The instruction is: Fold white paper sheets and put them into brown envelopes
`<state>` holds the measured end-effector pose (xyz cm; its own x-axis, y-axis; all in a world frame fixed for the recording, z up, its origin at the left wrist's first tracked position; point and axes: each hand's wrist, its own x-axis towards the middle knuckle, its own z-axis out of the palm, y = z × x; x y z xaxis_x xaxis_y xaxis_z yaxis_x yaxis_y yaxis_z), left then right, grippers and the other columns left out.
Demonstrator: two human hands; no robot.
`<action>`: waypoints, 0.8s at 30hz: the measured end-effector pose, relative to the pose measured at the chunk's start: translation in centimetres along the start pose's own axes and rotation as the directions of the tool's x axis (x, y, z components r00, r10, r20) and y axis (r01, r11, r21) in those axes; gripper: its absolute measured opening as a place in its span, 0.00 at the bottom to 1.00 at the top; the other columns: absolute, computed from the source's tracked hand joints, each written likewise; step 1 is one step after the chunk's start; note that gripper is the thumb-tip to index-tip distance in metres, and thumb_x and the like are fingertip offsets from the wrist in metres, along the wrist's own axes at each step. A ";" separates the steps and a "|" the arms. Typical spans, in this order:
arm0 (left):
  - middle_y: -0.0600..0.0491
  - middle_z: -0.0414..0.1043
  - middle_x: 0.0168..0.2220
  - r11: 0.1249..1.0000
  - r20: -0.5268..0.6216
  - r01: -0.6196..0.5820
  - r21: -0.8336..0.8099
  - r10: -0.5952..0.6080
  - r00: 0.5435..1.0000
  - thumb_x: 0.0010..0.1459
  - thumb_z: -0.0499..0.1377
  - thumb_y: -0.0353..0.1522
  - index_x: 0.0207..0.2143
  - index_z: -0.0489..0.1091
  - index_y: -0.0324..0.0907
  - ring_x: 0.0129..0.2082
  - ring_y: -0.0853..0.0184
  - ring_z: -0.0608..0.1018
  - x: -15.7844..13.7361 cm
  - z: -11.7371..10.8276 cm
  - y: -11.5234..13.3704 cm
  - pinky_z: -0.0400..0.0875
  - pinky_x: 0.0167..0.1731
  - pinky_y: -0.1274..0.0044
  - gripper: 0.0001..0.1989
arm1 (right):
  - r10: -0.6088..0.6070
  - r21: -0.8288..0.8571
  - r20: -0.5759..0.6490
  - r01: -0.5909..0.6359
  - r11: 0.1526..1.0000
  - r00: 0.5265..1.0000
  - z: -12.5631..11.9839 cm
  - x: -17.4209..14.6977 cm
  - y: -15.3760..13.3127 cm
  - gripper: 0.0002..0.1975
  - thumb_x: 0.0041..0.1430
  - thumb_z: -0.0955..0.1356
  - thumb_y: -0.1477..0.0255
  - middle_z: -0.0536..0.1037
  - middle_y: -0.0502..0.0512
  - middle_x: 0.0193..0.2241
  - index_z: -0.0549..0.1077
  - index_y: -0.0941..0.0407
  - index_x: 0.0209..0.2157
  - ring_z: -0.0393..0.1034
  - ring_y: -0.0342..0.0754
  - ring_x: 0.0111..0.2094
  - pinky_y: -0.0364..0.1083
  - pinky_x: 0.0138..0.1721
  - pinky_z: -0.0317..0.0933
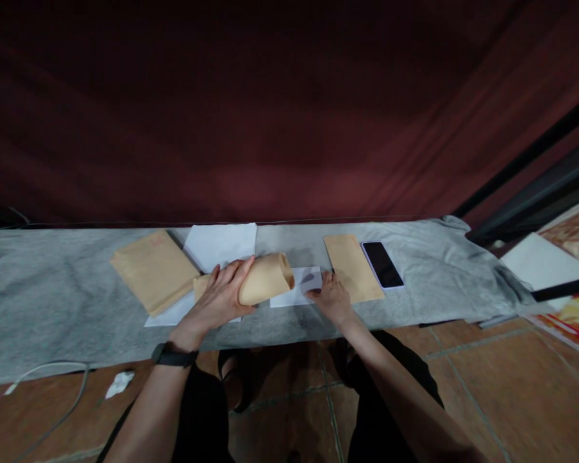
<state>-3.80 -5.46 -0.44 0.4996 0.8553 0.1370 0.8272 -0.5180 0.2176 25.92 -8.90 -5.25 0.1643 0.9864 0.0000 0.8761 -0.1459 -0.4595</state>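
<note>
My left hand [223,296] lies over a brown paper envelope [267,278], holding it down with the fingers stretched across it. The envelope's right part curls up into an open roll. Under and beside this roll lies a white sheet of paper [296,297], partly hidden by it. At the sheet's right end my right hand [332,297] has its fingers bent, with the thumb and fingertips closed on the edge. A second brown envelope [359,270] lies flat just right of that hand, partly under it.
A stack of brown envelopes [154,270] lies on the left, by white sheets [224,244]. A phone [383,265] rests at the right on the grey cloth [439,276]. Behind hangs a dark red curtain [289,128]. A cable [80,386] and crumpled tissue [120,384] are at lower left.
</note>
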 end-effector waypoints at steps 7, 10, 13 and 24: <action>0.44 0.58 0.64 0.999 0.047 -0.011 -0.030 0.013 0.999 0.49 0.67 0.42 0.72 0.31 0.51 0.65 0.48 0.62 0.0 0.7 -0.3 0.47 0.66 0.51 0.59 | 0.003 0.210 -0.011 -0.001 0.978 1.000 0.1 1.4 1.2 0.09 0.53 0.72 0.68 0.78 0.55 0.33 0.71 0.53 0.35 0.74 0.54 0.39 0.49 0.42 0.64; 0.44 0.58 0.64 0.999 0.063 -0.008 -0.045 0.011 0.998 0.49 0.67 0.41 0.72 0.30 0.52 0.65 0.48 0.62 0.1 0.6 -0.3 0.46 0.66 0.50 0.60 | -0.009 0.325 -0.051 0.025 0.945 0.999 -0.7 2.1 2.0 0.05 0.57 0.68 0.67 0.76 0.54 0.30 0.69 0.52 0.29 0.73 0.52 0.36 0.49 0.41 0.65; 0.44 0.57 0.64 0.999 0.071 0.013 -0.053 -0.010 0.997 0.48 0.67 0.41 0.72 0.30 0.51 0.65 0.48 0.61 0.2 0.6 -0.2 0.45 0.66 0.49 0.60 | 0.057 0.532 -0.168 0.042 0.846 0.984 -2.2 2.9 2.9 0.09 0.59 0.65 0.62 0.75 0.54 0.31 0.68 0.52 0.33 0.72 0.51 0.33 0.49 0.35 0.67; 0.41 0.57 0.64 0.998 0.029 0.057 -0.022 -0.057 0.998 0.48 0.68 0.42 0.72 0.30 0.49 0.66 0.45 0.60 0.7 0.9 -0.3 0.44 0.65 0.47 0.60 | 0.033 0.828 -0.057 0.029 0.560 0.998 -3.6 3.2 3.1 0.13 0.52 0.68 0.57 0.74 0.50 0.29 0.71 0.51 0.34 0.69 0.48 0.28 0.44 0.22 0.68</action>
<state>-3.42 -4.68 -1.30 0.4593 0.8831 0.0960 0.8485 -0.4682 0.2467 30.80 -6.50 -3.47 0.2185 0.9752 0.0359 0.1196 0.0098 -0.9928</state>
